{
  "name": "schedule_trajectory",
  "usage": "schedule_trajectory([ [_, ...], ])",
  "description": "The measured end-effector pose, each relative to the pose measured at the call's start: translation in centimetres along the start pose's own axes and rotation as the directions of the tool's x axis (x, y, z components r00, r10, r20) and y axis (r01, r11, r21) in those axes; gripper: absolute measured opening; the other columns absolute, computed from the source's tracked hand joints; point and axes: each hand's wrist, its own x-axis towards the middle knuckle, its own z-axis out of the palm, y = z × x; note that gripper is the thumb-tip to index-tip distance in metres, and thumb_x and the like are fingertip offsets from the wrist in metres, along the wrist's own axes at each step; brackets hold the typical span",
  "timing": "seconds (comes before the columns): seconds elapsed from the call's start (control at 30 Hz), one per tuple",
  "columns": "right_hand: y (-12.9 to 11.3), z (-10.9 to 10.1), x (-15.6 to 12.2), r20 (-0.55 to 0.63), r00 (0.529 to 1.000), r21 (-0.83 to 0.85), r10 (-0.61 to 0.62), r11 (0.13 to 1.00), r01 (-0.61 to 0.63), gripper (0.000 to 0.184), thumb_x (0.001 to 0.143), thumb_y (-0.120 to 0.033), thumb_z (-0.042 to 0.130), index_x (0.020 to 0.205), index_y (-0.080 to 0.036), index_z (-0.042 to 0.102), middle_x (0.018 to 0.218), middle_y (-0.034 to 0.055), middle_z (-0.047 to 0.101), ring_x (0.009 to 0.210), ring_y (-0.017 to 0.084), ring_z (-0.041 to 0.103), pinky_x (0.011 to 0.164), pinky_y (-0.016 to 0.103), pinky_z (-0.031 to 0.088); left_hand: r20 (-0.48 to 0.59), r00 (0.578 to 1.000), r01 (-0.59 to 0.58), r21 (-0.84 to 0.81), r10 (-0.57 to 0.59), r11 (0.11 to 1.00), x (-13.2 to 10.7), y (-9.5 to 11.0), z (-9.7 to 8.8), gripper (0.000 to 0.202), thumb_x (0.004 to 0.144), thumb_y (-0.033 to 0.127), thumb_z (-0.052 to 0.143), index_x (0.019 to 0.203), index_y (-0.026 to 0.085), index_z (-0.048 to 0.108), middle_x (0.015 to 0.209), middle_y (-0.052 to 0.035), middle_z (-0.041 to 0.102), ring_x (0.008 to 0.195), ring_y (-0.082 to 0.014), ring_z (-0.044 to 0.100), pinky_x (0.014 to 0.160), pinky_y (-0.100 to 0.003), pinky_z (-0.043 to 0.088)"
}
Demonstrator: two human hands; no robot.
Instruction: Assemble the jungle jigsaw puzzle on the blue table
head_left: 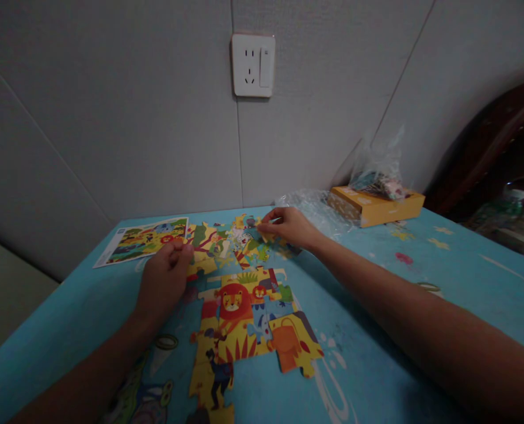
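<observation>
As right hand (pixel 288 227) pinches flat piece (pixel 267 237), left hand (pixel 162 282) beside interlocked puzzle (pixel 244 321)

I can't read any words or numbers here. The puzzle (pixel 244 312) on the surface has only pictures that I can make out. If there is print on the yellow box (pixel 374 206) or on the picture card (pixel 142 240), it is too small and too dim for me to tell.
</observation>
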Motion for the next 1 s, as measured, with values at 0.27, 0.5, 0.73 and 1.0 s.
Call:
schedule_trajectory([
  [0.27, 3.2, -2.8, 0.7, 0.034, 0.996, -0.467, 0.087, 0.882, -0.061, 0.03, 0.067, -0.032, 0.081, 0.092, -0.015, 0.077, 0.089, 0.0145, 0.075, 0.085, 0.029, 0.07, 0.071, 0.034, 0.05, 0.067, 0.998, -0.015, 0.036, 0.013, 0.999, 0.2, 0.6, 0.1, 0.03, 0.08, 0.051, 0.05, 0.074, 0.022, 0.059, 0.063, -0.0016, 0.069, 0.057, -0.0219, 0.063, 0.055, -0.03, 0.045],
  [0.5, 3.4, -3.4, 0.7, 0.091, 0.991, -0.579, 0.094, 0.815, -0.024, 0.037, 0.068, -0.036, 0.079, 0.099, -0.015, 0.077, 0.097, 0.0161, 0.075, 0.089, 0.029, 0.07, 0.075, 0.034, 0.051, 0.06, 0.998, -0.025, 0.055, 0.022, 0.998, 0.2, 0.5, 0.1, 0.03, 0.08, 0.051, 0.05, 0.073, 0.023, 0.059, 0.063, -0.0019, 0.07, 0.06, -0.0229, 0.065, 0.057, -0.031, 0.046],
  [0.73, 2.4, -5.0, 0.7, 0.112, 0.991, -0.607, 0.07, 0.794, 0.013, 0.022, 0.082, -0.027, 0.061, 0.085, -0.015, 0.08, 0.08, 0.0141, 0.076, 0.073, 0.023, 0.069, 0.067, 0.031, 0.05, 0.074, 0.997, 0.009, 0.05, -0.013, 0.999, 0.0, 0.8, 0.1, 0.031, 0.08, 0.05, 0.049, 0.076, 0.022, 0.06, 0.063, -0.0017, 0.07, 0.056, -0.0221, 0.064, 0.053, -0.03, 0.045],
  [1.0, 2.3, -4.9, 0.6, 0.115, 0.992, -0.614, 0.048, 0.788, 0.033, 0.025, 0.082, -0.023, 0.057, 0.087, -0.013, 0.079, 0.084, 0.0166, 0.076, 0.076, 0.025, 0.07, 0.067, 0.032, 0.049, 0.067, 0.998, -0.005, 0.061, 0.001, 0.998, 0.1, 0.8, 0.1, 0.031, 0.08, 0.051, 0.049, 0.075, 0.022, 0.06, 0.064, -0.0023, 0.069, 0.058, -0.0225, 0.063, 0.056, -0.031, 0.045],
])
